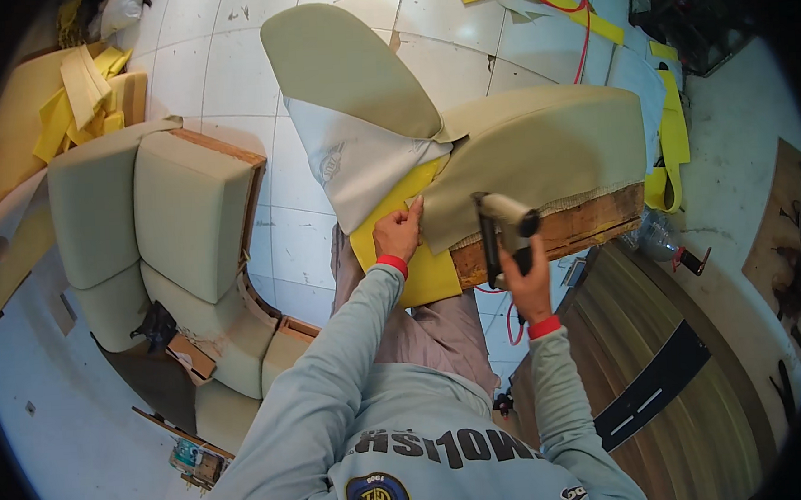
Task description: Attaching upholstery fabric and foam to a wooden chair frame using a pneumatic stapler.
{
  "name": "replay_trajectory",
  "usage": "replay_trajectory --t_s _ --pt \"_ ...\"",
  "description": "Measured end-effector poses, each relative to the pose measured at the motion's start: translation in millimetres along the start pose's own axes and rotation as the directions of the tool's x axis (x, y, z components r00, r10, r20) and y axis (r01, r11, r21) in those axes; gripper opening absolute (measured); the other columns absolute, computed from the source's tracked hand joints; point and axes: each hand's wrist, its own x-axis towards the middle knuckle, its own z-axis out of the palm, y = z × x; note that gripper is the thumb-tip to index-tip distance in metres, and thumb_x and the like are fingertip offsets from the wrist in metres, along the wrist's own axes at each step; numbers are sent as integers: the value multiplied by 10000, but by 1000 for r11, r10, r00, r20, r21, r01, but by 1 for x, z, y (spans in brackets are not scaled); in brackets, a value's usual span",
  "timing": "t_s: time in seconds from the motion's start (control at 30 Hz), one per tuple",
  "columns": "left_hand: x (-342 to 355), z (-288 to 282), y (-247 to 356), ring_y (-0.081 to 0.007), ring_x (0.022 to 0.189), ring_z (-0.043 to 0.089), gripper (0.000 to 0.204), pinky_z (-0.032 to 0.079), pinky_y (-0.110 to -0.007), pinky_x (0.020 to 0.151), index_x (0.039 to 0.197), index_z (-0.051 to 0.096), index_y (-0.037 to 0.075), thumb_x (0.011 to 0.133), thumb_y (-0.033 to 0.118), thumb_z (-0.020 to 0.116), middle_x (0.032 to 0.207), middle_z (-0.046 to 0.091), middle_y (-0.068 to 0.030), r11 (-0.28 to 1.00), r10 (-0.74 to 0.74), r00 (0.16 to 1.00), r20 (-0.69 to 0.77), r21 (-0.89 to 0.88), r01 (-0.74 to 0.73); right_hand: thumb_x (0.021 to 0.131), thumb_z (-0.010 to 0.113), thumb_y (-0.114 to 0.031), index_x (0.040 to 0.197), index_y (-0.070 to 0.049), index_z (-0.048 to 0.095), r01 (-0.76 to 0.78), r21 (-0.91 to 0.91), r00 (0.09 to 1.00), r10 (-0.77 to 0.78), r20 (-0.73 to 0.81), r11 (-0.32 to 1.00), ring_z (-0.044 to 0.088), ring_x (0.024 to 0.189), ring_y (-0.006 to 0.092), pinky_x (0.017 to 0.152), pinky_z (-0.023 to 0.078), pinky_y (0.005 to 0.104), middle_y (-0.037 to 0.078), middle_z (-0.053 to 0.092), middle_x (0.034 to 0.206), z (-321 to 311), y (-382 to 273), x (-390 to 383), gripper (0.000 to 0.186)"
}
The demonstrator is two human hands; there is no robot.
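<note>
Head view, left hand [398,234]: thumb and fingers were pinched together on the near edge of the beige cover, the back of the hand over yellow foam.
Right hand [529,284]: fingers were wrapped around the handle of a blurred, gun-shaped tool [510,210]; whether its nose touched the cover could not be told.
Wrists: each carried a red band [544,327] below a pale blue sleeve.
Cover [531,148]: it lay over the block in front of the person, its lower edge running along the bare wood base [554,233], between the hands and to their right.
Foam [434,277]: it hung over the person's lap, just left of the base.
Flap [346,158]: white, it sloped up from the foam to a beige lobe [345,63].
Left side: beige cushions [195,215] stood on white tiles [301,214], with yellow scraps [54,128] beyond.
Right side: a clear bottle [658,241] lay near yellow strips [673,127], and a brown striped panel [664,354] lay closer.
Far edge: a red hose [586,32] curved across the floor.
</note>
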Motion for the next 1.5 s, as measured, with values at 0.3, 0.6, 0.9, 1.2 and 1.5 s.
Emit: replay_trajectory --t_s 0.3,0.6,0.9,1.2,1.5 --pt "12 1 -31 -138 558 604 468 497 -340 566 751 673 33 1007 418 745 609 631 -28 979 189 982 -1 -76 -189 921 747 -121 1221 -2 676 -43 -228 942 115 314 973 733 780 358 736 565 426 208 735 890 52 -6 7 330" --pt "10 3 -37 -92 503 595 430 490 -289 495 761 678 31 1028 361 744 609 623 2 965 264 963 -57 -1 -264 881 754 -97 1286 -31 677 130 -385 933 18 358 914 748 901 442 790 584 464 241 752 989 61 -11 17 417" --pt "15 -16 2 -135 563 683 498 543 -325 556 819 761 14 979 485 763 685 718 -51 979 158 987 -9 134 -155 934 767 -171 1514 1 531 -50 -722 939 -215 -270 690 638 1211 463 1014 516 511 243 639 1354 14 39 43 650" --pt "23 -15 18 -177 649 677 498 538 -361 642 791 734 11 944 484 770 702 728 -82 969 138 987 85 194 -152 842 836 -382 1160 -99 616 320 -789 945 -117 305 524 631 1063 320 907 475 499 113 627 1101 134 27 24 479" --pt "4 -5 23 -270 680 699 404 543 -416 663 794 646 10 966 363 741 703 689 -101 963 241 968 69 109 -247 798 762 -175 961 -97 556 391 -652 905 -143 401 649 671 872 359 754 500 502 112 636 921 119 14 67 274"
